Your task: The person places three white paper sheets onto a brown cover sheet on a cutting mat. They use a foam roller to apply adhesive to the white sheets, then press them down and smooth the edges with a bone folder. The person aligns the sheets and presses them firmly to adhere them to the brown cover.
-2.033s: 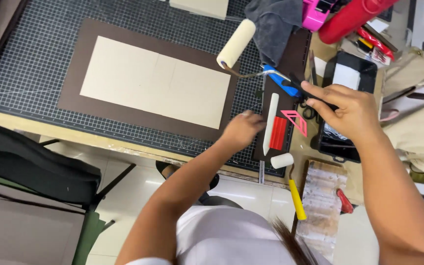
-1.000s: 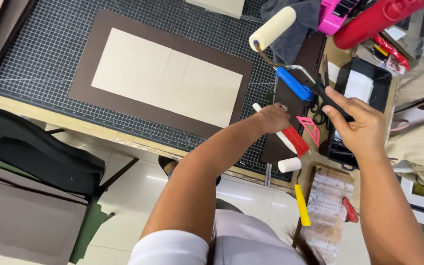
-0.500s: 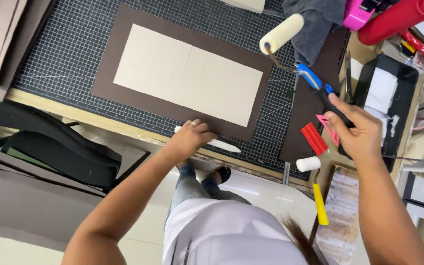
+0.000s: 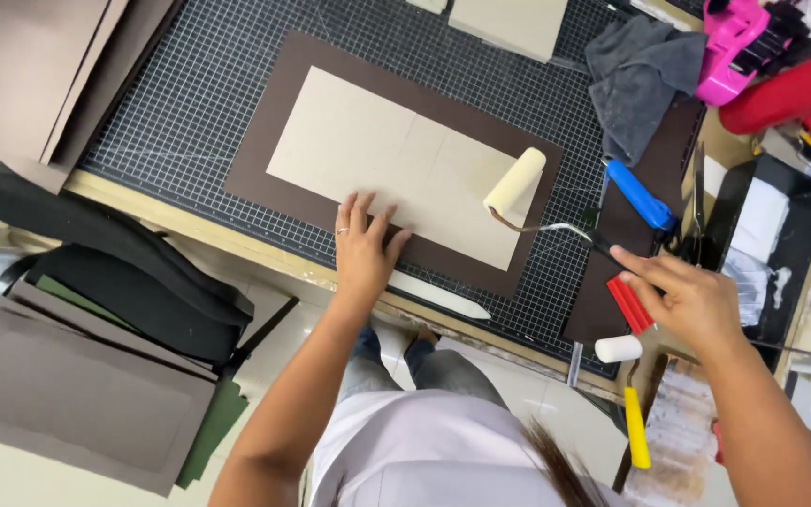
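Black tray (image 4: 804,188) w/ white glue inside. 2 rollers: cream roller (image 4: 515,184), small white one (image 4: 619,348). Left hand (image 4: 364,250) flat, fingers wide, on brown sheet (image 4: 265,141). Right hand (image 4: 692,302) holds the cream roller's handle.

A cutting mat (image 4: 237,75) covers the desk (image 4: 265,258). On the mat lies a sheet (image 4: 274,122), and a board (image 4: 368,150) lies on that sheet. The left hand (image 4: 363,249) rests flat on the board's near edge. A folding tool (image 4: 438,296) lies just right of that hand, at the mat's near edge. A roller (image 4: 515,181) sits on the board's right end, its handle running right to the right hand (image 4: 687,300). Behind that hand lies a cloth (image 4: 645,80); right of it stands a tray (image 4: 804,197). A second roller (image 4: 619,349) lies near the right hand.
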